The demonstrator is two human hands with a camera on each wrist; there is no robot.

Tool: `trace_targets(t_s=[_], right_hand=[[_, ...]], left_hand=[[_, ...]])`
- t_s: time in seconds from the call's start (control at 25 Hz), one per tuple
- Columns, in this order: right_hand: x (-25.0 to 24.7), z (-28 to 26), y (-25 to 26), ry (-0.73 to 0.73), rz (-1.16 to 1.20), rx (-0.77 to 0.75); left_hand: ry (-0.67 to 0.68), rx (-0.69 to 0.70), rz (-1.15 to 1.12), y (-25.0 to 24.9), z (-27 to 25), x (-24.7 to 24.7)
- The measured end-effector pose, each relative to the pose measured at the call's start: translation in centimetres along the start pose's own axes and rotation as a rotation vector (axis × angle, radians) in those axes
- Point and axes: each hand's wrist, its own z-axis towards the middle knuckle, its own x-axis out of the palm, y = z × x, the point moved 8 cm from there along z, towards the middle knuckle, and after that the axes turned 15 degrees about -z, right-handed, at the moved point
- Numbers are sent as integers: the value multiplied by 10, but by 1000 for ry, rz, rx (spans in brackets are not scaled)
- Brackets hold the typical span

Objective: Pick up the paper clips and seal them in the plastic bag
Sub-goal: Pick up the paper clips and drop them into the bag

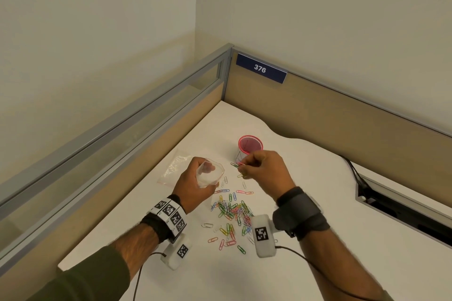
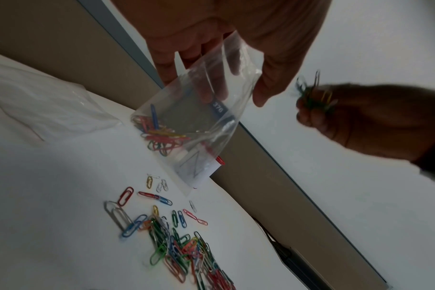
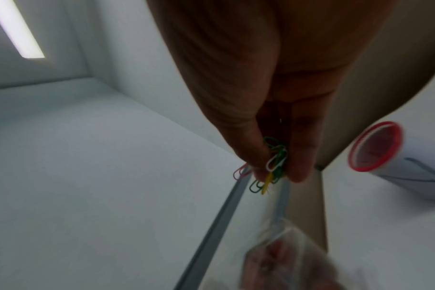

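Observation:
My left hand (image 1: 195, 183) holds a small clear plastic bag (image 1: 210, 175) above the white table, its mouth spread open toward the right. Several coloured clips lie in the bag's bottom (image 2: 162, 135). My right hand (image 1: 264, 173) pinches a bunch of paper clips (image 1: 238, 166), green, yellow, white and pink (image 3: 273, 166), a short way right of the bag's mouth. A loose pile of coloured paper clips (image 1: 232, 212) lies on the table below both hands, with stragglers around it (image 2: 176, 245).
A red-rimmed white cup (image 1: 250, 146) stands just behind my right hand. A second clear bag (image 1: 175, 166) lies flat to the left. Partition walls (image 1: 318, 115) close the desk corner. A cable slot (image 1: 403, 205) opens at the right.

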Motion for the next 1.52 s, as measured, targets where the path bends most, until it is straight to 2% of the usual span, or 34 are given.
trace_targets(t_s=[0.12,0.24,0.44,0.52,0.64,0.76,0.84,0.96,1.04,1.16,1.28,1.4,1.52], right_hand=[[5,3,39,64,-76,-92],[24,5,65,87,-263,-174],[50,10,80,135,-545,-222],[47,10,84,106,-553,-237],[28,8,84,-9,-444,-266],[10,10,38,-63,-309,-170],[14,10,-23,-52,-352,-27],[45,-11,-130,138,-574,275],[65,-35,-178,236,-668,423],[95,-49,-189,250,-665,490],[117,-39,-166,219,-525,406],[99,-32,-160,134,-415,410],[75,-53,-189,129,-542,565]], left_hand=[[13,5,19,-7,0,5],[21,10,42,-14,-1,10],[19,-21,52,-12,1,12],[9,-29,38,-12,1,12],[10,4,5,-14,-2,7],[17,23,-44,-15,-5,-2],[10,34,-65,-16,-6,-9],[-8,34,-98,-14,-8,-20],[-25,29,-110,-13,-8,-26],[-50,22,-96,-12,-10,-31],[-63,16,-83,-13,-9,-33],[-68,24,-84,-15,-8,-35],[-81,44,-99,-19,-6,-39]])
